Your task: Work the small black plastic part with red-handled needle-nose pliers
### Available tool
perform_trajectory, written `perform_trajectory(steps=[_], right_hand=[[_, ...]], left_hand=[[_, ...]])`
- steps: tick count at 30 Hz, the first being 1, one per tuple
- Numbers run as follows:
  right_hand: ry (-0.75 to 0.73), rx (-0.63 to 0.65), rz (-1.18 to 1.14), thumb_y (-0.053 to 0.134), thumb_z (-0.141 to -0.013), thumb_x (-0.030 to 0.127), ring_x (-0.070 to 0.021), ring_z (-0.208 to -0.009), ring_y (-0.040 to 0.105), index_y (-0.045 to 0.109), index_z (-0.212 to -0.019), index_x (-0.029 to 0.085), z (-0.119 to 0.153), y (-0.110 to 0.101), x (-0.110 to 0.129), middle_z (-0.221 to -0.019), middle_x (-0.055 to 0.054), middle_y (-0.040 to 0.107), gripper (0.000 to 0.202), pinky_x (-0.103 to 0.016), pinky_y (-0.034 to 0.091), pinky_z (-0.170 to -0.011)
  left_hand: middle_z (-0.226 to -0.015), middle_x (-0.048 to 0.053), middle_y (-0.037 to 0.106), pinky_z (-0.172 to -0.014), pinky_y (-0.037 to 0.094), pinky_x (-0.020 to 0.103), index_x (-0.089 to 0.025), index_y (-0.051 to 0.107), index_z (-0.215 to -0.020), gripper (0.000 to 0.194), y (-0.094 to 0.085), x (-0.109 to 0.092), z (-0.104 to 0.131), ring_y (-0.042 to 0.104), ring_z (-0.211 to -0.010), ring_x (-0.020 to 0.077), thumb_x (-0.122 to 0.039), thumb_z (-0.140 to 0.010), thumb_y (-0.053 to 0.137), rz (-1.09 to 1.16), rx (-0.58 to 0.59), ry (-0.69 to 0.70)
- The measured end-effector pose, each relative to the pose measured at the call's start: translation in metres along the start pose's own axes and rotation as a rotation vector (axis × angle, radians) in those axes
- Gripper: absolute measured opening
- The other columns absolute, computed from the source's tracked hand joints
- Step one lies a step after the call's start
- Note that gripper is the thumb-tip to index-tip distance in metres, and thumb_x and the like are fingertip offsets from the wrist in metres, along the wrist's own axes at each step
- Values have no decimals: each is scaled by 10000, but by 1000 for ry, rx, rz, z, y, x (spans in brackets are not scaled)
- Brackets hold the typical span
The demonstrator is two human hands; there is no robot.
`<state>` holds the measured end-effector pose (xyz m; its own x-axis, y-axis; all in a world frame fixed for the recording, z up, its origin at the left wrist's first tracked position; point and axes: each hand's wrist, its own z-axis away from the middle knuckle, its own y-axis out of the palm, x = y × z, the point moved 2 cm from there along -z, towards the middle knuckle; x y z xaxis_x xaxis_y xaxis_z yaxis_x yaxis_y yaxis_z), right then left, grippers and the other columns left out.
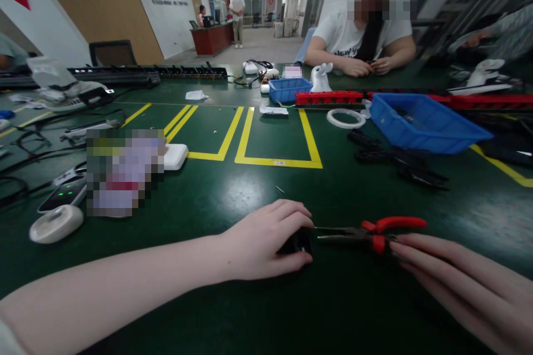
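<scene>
My left hand [268,238] rests on the dark green table, its fingers and thumb curled round a small black part [302,242]. The fingers cover most of that part, so its kind cannot be made out. Needle-nose pliers [366,236] with red handles lie to the right, their jaws slightly apart and the tips pointing at the black part. My right hand [462,274] has hold of the pliers by the lower handle, which the fingers hide; the upper handle stands free. A thin metal pin [280,189] lies beyond my left hand.
Yellow tape [278,163] marks rectangles on the table. Right of them are a blue bin [425,127], black parts [400,163] and a tape roll [345,118]. A white case [175,156], a white mouse [56,224] and cables are on the left. Opposite sits a person [362,44].
</scene>
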<state>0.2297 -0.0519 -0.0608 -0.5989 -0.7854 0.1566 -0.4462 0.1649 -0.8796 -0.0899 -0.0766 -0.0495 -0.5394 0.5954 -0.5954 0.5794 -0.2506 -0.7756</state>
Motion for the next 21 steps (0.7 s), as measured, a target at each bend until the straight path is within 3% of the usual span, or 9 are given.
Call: perform_trajectory(steps=[2, 4, 9, 13, 17, 21], right_hand=[[-160, 71, 65, 525, -901, 278, -274, -928, 735, 448, -1455, 445, -2, 2, 1, -1215, -14, 713, 584, -411, 647, -672], [-196, 68, 100, 549, -898, 284, -278, -958, 723, 412, -1477, 441, -8, 1, -3, -1202, -29, 708, 614, -420, 641, -718], [1, 153, 102, 652, -830, 513, -365, -1191, 617, 367, -1496, 358, -21, 1, -29, -1410, -110, 570, 741, -526, 583, -912], [141, 243, -2, 658, -848, 498, -347, -1248, 585, 344, -1501, 350, -17, 7, -41, -1440, -126, 538, 740, -478, 558, -971], [266, 163, -129, 730, -757, 566, -375, -1196, 612, 407, -1456, 350, -14, 7, -34, -1369, -110, 581, 800, -531, 544, -984], [412, 11, -237, 775, -702, 562, -388, -1242, 578, 348, -1494, 349, -14, -2, -20, -1287, -98, 622, 925, -576, 444, -1081]], left_hand=[[-1340, 104, 566, -1034, 516, 444, -193, 545, -1214, 330, -1, 0, 0, 538, -1258, 250, -286, -915, 649, 57, -13, -39], [-1338, 103, 564, -1044, 507, 464, -198, 556, -1181, 299, -3, 0, 0, 530, -1268, 255, -267, -908, 657, 107, -26, -71], [-1365, 94, 529, -1068, 492, 478, -211, 569, -1154, 268, -8, -3, 1, 502, -1311, 259, -232, -904, 664, 212, -40, -181], [-1418, 87, 467, -1085, 478, 491, -222, 568, -1160, 280, -7, -1, 2, 476, -1336, 259, -224, -899, 669, 242, -50, -230], [-1428, 72, 450, -1081, 476, 504, -236, 568, -1183, 311, -2, 5, 3, 475, -1330, 256, -228, -892, 677, 226, -63, -239], [-1434, 79, 445, -1078, 474, 519, -256, 522, -1285, 424, 2, 7, 2, 466, -1334, 267, -244, -889, 674, 204, -90, -223]])
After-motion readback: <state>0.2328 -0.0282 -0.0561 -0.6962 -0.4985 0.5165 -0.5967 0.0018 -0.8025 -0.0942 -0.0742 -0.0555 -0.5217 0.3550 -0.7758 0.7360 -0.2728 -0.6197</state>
